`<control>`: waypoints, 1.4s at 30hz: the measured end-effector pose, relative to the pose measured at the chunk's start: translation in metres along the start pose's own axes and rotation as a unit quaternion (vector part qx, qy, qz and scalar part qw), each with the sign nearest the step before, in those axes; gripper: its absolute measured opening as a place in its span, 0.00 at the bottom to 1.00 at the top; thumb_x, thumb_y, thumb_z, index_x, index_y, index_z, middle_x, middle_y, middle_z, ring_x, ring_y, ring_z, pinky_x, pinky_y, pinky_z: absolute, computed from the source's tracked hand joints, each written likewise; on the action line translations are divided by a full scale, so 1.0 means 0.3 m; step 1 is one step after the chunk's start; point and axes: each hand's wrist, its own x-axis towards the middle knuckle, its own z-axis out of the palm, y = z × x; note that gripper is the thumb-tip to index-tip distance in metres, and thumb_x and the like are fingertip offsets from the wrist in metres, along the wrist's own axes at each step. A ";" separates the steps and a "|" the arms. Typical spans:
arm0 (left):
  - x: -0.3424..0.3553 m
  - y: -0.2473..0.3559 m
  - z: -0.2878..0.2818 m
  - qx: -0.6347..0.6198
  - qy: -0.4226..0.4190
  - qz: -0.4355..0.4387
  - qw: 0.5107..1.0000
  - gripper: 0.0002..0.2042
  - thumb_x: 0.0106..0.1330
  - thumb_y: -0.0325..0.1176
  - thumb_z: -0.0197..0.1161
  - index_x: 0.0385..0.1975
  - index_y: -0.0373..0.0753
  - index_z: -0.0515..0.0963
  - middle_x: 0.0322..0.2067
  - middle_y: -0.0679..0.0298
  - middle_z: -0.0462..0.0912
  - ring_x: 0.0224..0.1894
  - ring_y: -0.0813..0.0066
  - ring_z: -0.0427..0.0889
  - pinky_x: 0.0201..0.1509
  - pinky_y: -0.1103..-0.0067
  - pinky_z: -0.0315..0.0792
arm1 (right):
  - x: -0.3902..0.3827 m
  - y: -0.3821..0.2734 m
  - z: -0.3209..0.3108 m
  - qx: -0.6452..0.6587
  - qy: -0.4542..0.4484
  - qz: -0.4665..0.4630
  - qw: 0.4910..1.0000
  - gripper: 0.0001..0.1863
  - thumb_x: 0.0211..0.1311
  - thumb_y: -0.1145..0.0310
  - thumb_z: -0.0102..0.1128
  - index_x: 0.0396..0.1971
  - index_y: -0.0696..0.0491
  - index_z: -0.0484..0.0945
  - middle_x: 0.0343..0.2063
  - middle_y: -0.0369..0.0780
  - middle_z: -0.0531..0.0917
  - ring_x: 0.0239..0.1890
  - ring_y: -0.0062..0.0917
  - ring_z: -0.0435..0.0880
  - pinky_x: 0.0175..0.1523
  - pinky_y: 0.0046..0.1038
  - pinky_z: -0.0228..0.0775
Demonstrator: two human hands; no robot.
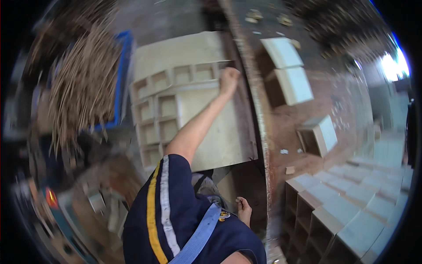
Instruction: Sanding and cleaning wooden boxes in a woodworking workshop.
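My left hand [229, 81] reaches far forward and is closed at the end of a row of small open wooden boxes [183, 75]. It grips the edge of the last box, though blur hides the fingertips. The boxes stand side by side on a pale plywood board [211, 127], in a row across it and in columns down its left side. My right hand [244, 210] is close to my body, off the board's near edge. Its fingers are curled in, and nothing shows between them.
Left of the board, a blue-framed bin [121, 79] holds a heap of thin wooden strips [83, 83]. To the right, beyond a raised ledge [252, 88], stand pale wooden boxes [291, 83] and a single box [318, 135]. Many stacked boxes [347, 207] fill the lower right.
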 end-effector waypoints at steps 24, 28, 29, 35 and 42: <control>-1.634 0.031 -2.137 -0.058 0.639 -0.192 0.743 0.19 0.55 0.20 0.47 0.47 0.45 0.64 0.41 0.67 0.71 0.40 0.77 0.70 0.42 0.78 0.66 | -0.145 0.169 0.228 -0.154 -0.359 -0.130 0.911 0.10 0.56 0.80 0.45 0.37 0.59 0.73 0.27 0.38 0.77 0.29 0.18 0.75 0.36 0.19 0.68; -1.727 -0.138 -2.442 0.093 0.595 -0.376 0.704 0.20 0.51 0.30 0.53 0.47 0.47 0.64 0.41 0.66 0.71 0.43 0.73 0.69 0.45 0.73 0.64 | -0.148 0.168 0.271 -0.160 -0.346 -0.078 0.921 0.09 0.58 0.78 0.45 0.37 0.60 0.73 0.28 0.38 0.78 0.30 0.19 0.77 0.34 0.19 0.70; -1.745 -0.169 -2.510 0.235 0.517 -0.433 0.700 0.21 0.50 0.31 0.52 0.48 0.47 0.64 0.40 0.60 0.73 0.45 0.68 0.71 0.47 0.74 0.65 | -0.132 0.187 0.284 -0.117 -0.337 -0.025 0.934 0.09 0.57 0.79 0.45 0.37 0.60 0.73 0.28 0.37 0.78 0.30 0.19 0.77 0.34 0.19 0.70; -1.715 -0.270 -2.797 0.489 0.297 -0.518 0.635 0.18 0.53 0.33 0.53 0.44 0.42 0.63 0.43 0.56 0.71 0.45 0.57 0.72 0.46 0.65 0.69 | -0.193 0.052 0.507 -0.157 -0.355 0.093 0.917 0.12 0.55 0.68 0.52 0.39 0.57 0.71 0.28 0.37 0.77 0.26 0.19 0.76 0.27 0.17 0.66; -1.708 -0.429 -3.007 0.572 0.200 -0.494 0.623 0.19 0.52 0.34 0.56 0.45 0.40 0.64 0.42 0.59 0.71 0.44 0.63 0.73 0.39 0.69 0.73 | -0.405 -0.232 0.931 -0.242 -0.409 0.007 0.880 0.15 0.58 0.65 0.50 0.43 0.57 0.69 0.33 0.38 0.78 0.32 0.21 0.77 0.35 0.19 0.67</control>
